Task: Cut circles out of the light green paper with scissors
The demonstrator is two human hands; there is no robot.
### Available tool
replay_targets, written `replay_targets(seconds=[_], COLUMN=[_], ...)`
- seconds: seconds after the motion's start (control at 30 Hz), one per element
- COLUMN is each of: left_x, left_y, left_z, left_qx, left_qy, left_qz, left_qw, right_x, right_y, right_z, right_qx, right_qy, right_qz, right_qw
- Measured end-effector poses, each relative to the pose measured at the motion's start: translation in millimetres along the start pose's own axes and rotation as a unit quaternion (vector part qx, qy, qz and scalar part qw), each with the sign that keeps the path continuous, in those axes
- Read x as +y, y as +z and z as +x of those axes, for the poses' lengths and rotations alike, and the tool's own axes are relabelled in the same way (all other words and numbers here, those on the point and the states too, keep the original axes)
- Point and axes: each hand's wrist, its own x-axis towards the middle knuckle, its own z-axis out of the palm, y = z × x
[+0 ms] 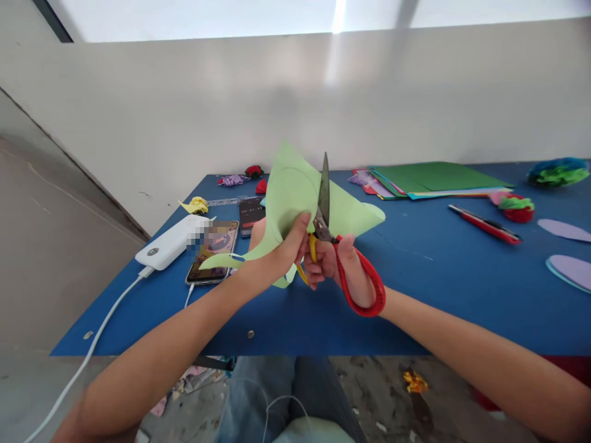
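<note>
My left hand (pixel 289 246) is closed on a light green paper sheet (pixel 295 187), pinching it near its lower middle and holding it up above the blue table (pixel 415 271). My right hand (pixel 339 261) grips scissors (pixel 325 215) with red and yellow handles. Their dark blades point upward and run into the green paper beside my left thumb. A narrow curl of green paper hangs down to the left below my hands.
At the left lie a white power bank (pixel 170 249) with a cable, a phone (pixel 213 251) and a second phone (pixel 252 214). Paper flowers (pixel 516 207) and coloured paper sheets (pixel 434 178) sit at the back, a red utility knife (pixel 484 224) and purple cut-outs (pixel 570 269) at the right.
</note>
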Motion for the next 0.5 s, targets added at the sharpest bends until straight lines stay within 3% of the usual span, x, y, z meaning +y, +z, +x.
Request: replay_targets(seconds=[0.5], left_x=[-4.8], left_y=[-5.3], left_z=[4.9], left_qx=[-0.028], left_qy=[-0.003], left_qz=[0.044], left_qw=[0.999], right_x=[-5.7], right_y=[3.1], right_z=[1.3], right_qx=[0.014], right_qy=[0.003], right_qz=[-0.022], right_qw=[1.0])
